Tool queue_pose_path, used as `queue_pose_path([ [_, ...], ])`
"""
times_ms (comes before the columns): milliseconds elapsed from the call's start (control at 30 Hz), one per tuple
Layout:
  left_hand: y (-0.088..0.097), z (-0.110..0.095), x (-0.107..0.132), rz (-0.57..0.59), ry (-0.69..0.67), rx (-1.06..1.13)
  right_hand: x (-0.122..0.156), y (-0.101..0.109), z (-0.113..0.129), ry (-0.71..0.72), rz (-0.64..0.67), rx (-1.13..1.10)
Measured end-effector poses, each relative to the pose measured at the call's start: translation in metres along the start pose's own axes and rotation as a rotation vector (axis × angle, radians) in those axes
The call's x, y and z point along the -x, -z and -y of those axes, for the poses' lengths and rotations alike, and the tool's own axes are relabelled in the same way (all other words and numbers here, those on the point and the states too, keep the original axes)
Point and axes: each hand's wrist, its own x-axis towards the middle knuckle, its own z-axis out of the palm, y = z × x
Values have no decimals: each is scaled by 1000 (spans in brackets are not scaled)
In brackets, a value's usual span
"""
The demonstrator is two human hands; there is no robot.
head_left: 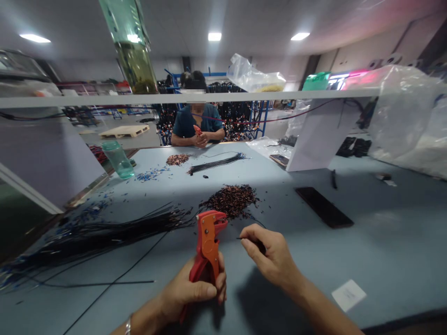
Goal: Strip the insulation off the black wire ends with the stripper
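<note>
My left hand point(199, 286) is wrapped round the handles of a red and orange wire stripper point(208, 242), its jaws pointing up and away from me. To the right, my right hand point(268, 249) pinches a thin black wire point(239, 238) between thumb and finger. The wire's short tip points toward the stripper's jaws but is apart from them. Just beyond the tool lies a heap of dark and copper-coloured offcuts point(230, 200). A long bundle of black wires point(118, 237) with blue ends spreads over the table at left, a few strands lying loose.
A dark phone point(324, 207) and a white paper tag point(348, 295) lie on the right. A green bottle point(118, 160) stands at left. Farther back are a smaller wire bundle point(216, 163) and a copper scrap pile point(177, 159). A shelf point(216, 97) crosses overhead; a co-worker point(197, 123) sits opposite.
</note>
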Motion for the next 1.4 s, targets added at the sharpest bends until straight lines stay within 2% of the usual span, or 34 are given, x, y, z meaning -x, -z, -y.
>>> queue_pose_path([
  [333, 3, -1, -2, -117, -102, -58, 1, -4, -3, 40, 56, 54],
  [700, 8, -5, -5, -91, -47, 252, 0, -5, -5, 76, 58, 101],
  [867, 5, -10, -6, -82, -6, 311, 2, -6, -5, 88, 46, 89],
  [1033, -1, -10, -7, -67, -16, 284, 4, -9, -2, 128, 45, 53],
  [1200, -3, -6, -5, -31, -29, 134, 6, -12, 1, 156, 63, 47],
  [1400, -1, -3, -2, -17, -2, 10, 8, -13, -1, 102, 1, 69],
])
